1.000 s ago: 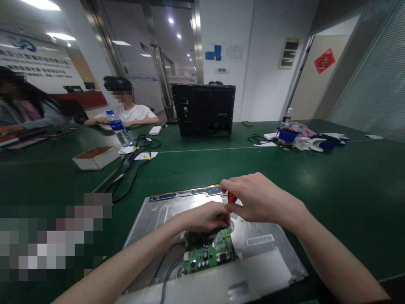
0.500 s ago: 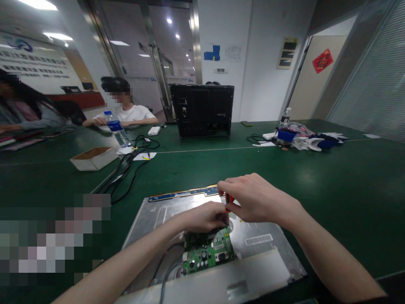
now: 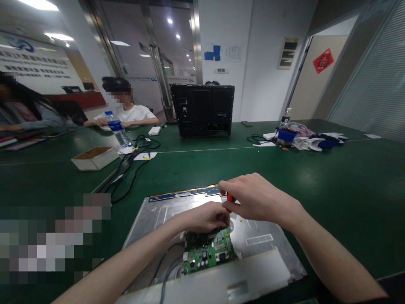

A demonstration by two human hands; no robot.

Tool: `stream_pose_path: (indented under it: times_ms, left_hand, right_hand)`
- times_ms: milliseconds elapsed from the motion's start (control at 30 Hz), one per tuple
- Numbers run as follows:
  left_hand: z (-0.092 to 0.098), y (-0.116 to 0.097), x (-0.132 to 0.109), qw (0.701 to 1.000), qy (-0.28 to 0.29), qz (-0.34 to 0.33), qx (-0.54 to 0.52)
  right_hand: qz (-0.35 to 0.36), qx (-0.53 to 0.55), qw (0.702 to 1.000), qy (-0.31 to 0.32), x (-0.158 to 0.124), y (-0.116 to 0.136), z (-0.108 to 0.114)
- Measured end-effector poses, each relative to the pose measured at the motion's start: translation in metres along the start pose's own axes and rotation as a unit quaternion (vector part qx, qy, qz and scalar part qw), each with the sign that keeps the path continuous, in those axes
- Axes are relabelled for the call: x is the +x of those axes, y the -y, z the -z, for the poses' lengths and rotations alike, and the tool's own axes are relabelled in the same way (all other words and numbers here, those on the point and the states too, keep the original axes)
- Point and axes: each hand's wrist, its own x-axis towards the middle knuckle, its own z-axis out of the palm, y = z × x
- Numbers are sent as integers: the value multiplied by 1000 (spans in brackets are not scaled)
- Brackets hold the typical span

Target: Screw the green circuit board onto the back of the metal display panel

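Note:
My right hand [image 3: 256, 198] is closed around the orange and black handle of a screwdriver [image 3: 229, 202], which stands nearly upright with its tip hidden. Close below it, the curled fingers of my left hand [image 3: 210, 217] pinch at the screwdriver's lower end, over the top edge of a green circuit board [image 3: 207, 253]. The board lies on the silver metal back of a display panel [image 3: 257, 230], flat on the table before me. Grey and black cables [image 3: 167, 270] run from the board's left side. A blue circuit strip [image 3: 180, 195] lines the panel's far edge.
A white open box [image 3: 95, 159], black cables [image 3: 129, 162] and a water bottle [image 3: 117, 128] are at the left on the green table [image 3: 341, 198]. A black monitor casing [image 3: 204, 110] stands at the back. Gloves and bags [image 3: 306, 137] lie right; two people sit at the far left.
The screwdriver handle has turned or tilted slightly in my right hand, showing more orange. Both hands have stayed almost in place.

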Motion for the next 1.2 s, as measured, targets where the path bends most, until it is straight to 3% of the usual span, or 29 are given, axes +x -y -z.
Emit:
stream_pose_path:
  times_ms: [200, 500, 1200]
  left_hand:
    - [-1, 2, 0, 999, 6, -12, -32]
    - [-2, 3, 1, 1000, 10, 19, 5]
    - [0, 2, 1, 1000, 8, 7, -3]
  right_hand:
    - [5, 22, 1000, 9, -4, 1, 4]
    - [36, 43, 998, -5, -6, -1, 5]
    - [14, 11, 1000, 4, -3, 0, 5]
